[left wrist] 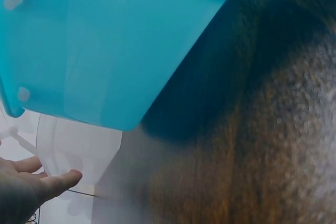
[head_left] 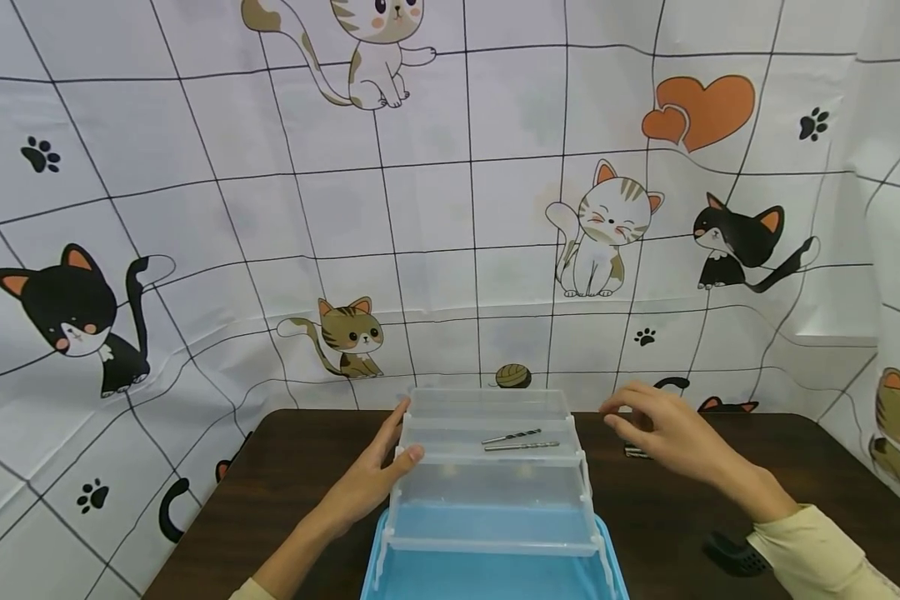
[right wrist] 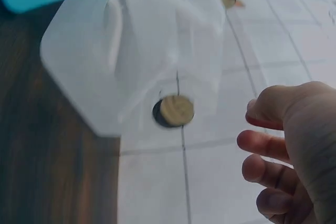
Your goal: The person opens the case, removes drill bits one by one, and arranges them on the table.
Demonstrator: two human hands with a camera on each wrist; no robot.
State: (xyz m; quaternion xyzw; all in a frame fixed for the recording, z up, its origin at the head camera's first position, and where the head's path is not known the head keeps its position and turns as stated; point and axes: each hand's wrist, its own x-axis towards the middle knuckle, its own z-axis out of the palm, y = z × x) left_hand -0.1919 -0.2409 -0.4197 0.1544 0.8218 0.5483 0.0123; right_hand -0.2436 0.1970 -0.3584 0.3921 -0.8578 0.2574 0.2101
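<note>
Between the hands stand the clear trays point(head_left: 487, 483) of a blue box point(left wrist: 105, 51), two drill bits point(head_left: 521, 447) lying in an upper one. The left hand point(head_left: 367, 483), fingers extended, rests against the trays; the right hand point(head_left: 656, 425), empty, fingers loosely bent, hangs just beside them. Metal pieces point(head_left: 634, 452), partly hidden by the right hand, lie on the table point(head_left: 292, 450).

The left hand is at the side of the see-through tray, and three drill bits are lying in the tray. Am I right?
Not three: the head view shows two, a dark drill bit and a silvery drill bit. They do lie in the see-through tray, with the left hand at its side.
</note>
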